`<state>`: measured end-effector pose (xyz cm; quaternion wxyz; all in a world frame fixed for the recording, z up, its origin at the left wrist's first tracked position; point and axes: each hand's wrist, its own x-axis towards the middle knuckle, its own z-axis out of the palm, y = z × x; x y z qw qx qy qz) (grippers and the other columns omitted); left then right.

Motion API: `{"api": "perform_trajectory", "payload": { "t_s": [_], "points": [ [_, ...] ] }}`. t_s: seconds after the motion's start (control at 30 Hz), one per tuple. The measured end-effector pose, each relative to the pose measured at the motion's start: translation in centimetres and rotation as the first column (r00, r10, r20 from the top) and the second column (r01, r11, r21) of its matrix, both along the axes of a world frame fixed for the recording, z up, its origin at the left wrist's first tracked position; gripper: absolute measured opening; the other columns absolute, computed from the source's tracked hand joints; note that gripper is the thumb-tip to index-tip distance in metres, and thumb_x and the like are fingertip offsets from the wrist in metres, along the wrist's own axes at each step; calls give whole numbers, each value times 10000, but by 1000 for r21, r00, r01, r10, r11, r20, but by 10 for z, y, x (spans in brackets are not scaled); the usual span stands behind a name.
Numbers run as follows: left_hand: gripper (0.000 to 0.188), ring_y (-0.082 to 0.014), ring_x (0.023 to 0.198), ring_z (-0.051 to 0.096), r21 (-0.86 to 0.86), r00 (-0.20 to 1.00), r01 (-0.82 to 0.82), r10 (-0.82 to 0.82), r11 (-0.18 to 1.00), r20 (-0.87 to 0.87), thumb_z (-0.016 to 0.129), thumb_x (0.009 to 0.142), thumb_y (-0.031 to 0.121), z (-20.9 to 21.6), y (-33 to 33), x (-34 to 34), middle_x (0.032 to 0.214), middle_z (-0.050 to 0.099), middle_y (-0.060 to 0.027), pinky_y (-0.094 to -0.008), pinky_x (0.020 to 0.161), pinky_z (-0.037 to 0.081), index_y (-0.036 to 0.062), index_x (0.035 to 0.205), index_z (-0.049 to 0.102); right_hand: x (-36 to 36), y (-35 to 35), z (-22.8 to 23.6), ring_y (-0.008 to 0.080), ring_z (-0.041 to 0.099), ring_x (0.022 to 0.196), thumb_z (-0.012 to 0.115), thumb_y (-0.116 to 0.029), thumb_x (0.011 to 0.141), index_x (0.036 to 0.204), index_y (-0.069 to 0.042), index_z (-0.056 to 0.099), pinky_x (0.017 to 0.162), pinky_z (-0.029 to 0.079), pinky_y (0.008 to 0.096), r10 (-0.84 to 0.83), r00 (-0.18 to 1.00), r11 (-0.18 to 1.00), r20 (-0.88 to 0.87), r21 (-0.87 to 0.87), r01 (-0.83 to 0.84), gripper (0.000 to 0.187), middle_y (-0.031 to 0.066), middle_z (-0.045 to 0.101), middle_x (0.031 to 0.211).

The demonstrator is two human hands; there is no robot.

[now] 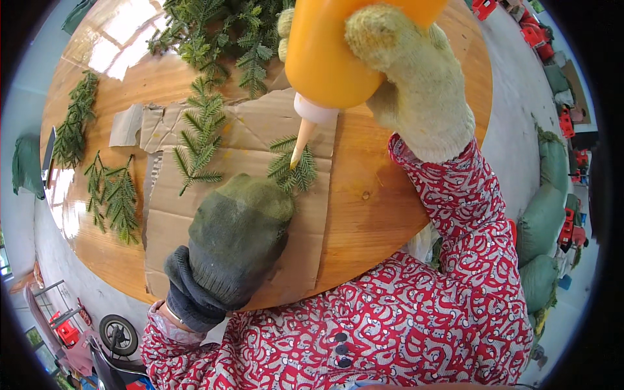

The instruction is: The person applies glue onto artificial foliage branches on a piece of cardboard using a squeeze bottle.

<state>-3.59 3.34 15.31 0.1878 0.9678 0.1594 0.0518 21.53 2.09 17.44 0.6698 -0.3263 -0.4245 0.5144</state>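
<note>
My right hand point(416, 81), in a pale knit glove, grips an orange squeeze bottle point(335, 65) turned nozzle down. Its long cream nozzle point(303, 143) points at a small fir sprig point(281, 170), the tip appearing to touch the needles. At the sprig's lower end is my left hand point(244, 224), in a dark grey and green glove, back upward. Its fingers look closed on the sprig, though the fingertips are mostly hidden. Both sprig and hand are over a flat piece of brown cardboard point(253, 123). A longer fir sprig point(200, 133) lies on the cardboard to the left.
A heap of fir branches point(218, 36) covers the far part of the round wooden table point(370, 208). Loose sprigs point(116, 198) and another branch point(76, 120) lie at the left. Green sacks point(541, 221) and red items stand on the floor at the right; a wheel point(118, 335) shows lower left.
</note>
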Motion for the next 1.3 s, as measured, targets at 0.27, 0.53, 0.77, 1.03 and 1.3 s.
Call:
{"api": "perform_trajectory", "payload": {
  "t_s": [0.27, 0.53, 0.77, 1.03, 1.3],
  "points": [
    [436, -422, 1112, 520, 18, 999, -19, 20, 1000, -25, 683, 708, 113, 1, -2, 1, 1187, 553, -183, -522, 975, 409, 66, 1133, 593, 1, -2, 0, 161, 645, 780, 704, -150, 848, 1069, -17, 631, 674, 526, 291, -17, 1000, 1000, 9, -3, 17, 268, 56, 658, 911],
    [443, -421, 1114, 522, 28, 999, -29, 30, 999, -26, 691, 704, 113, -3, -2, 1, 1184, 558, -174, -522, 969, 416, 73, 1135, 594, 3, -3, 2, 159, 643, 783, 703, -147, 848, 1068, -19, 633, 677, 525, 290, -38, 999, 999, -7, 1, 38, 263, 54, 658, 914],
    [462, -419, 1112, 516, 83, 1000, -14, 14, 996, 3, 690, 707, 114, -6, -2, -1, 1175, 551, -178, -518, 965, 413, 68, 1154, 583, 2, -3, 2, 156, 641, 786, 702, -144, 849, 1066, -21, 634, 680, 524, 290, -39, 999, 999, 9, -1, 39, 259, 51, 657, 916],
    [474, -418, 1121, 513, 35, 1000, -10, 10, 999, 10, 685, 707, 101, -8, -2, -1, 1187, 545, -181, -516, 968, 411, 63, 1166, 575, 3, -2, 3, 154, 639, 789, 700, -141, 849, 1065, -22, 636, 682, 523, 289, -67, 998, 998, 0, -2, 67, 254, 48, 657, 918],
    [460, -419, 1131, 519, 72, 999, -27, 26, 997, 21, 691, 710, 96, -3, -4, 0, 1199, 550, -180, -519, 974, 414, 65, 1157, 589, 8, -1, 7, 151, 637, 792, 699, -138, 850, 1064, -24, 637, 685, 521, 289, -108, 994, 994, -27, 17, 109, 250, 45, 656, 921]
  ]
}}
